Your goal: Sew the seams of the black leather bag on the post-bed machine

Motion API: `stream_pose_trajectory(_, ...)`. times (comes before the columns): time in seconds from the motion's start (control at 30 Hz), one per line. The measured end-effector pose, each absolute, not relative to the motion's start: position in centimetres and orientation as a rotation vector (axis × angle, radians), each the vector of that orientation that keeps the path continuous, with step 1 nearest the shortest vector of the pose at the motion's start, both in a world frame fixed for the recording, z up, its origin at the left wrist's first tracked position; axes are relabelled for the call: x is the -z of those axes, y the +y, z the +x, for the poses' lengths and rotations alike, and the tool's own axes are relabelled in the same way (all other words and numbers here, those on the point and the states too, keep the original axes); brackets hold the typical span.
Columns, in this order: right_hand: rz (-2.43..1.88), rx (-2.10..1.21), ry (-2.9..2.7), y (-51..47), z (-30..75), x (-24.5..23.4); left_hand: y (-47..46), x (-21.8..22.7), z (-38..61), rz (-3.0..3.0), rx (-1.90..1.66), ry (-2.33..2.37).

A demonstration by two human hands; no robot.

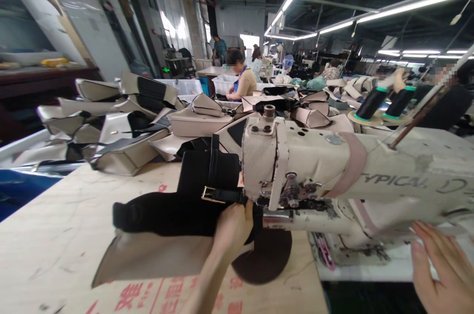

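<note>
My left hand [233,225] is closed on a black and beige bag piece [163,217], right by the needle area of a cream sewing machine [307,156]. Its fingertips partly disappear behind the machine head. A black strap with a gold-coloured buckle [213,194] lies across the piece, running in under the head. Below the machine's arm hangs a rounded dark brown flap [262,257]. At the lower right, my right hand [440,267] has its fingers stretched out and thumb apart, near the machine's base. Something white shows between thumb and fingers; I cannot make out what.
Beige and black bags [126,148] are heaped behind the wooden tabletop [48,235], which bears red printing. Black thread spools [370,102] stand behind the machine. Farther back, a person in a yellow top [244,82] sits by white bins, with other people beyond.
</note>
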State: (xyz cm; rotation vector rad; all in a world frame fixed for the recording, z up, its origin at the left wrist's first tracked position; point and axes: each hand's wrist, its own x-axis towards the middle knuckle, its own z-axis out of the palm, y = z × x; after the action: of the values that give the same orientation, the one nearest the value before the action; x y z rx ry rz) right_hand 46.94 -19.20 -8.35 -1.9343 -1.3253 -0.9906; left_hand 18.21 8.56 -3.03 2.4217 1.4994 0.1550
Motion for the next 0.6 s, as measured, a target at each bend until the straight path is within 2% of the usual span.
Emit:
stream_pose_trajectory(0.2,-1.922,0.911,-1.273,-19.3,44.9,12.5,8.2,3.0,18.2,2.436,-0.137,1.512)
stream_pose_trajectory(0.33,-1.904,0.891,-1.258,-19.3,44.7,13.5,7.8,3.0,18.1,2.432,-0.134,1.527)
stream_pose_trajectory(0.43,-1.899,0.876,-1.232,-19.3,45.0,11.9,7.7,3.1,17.9,2.429,-0.142,1.524)
stream_pose_trajectory(0.6,-1.916,0.891,-1.055,-18.3,44.1,6.2,7.8,3.4,17.8,2.42,-0.15,1.513)
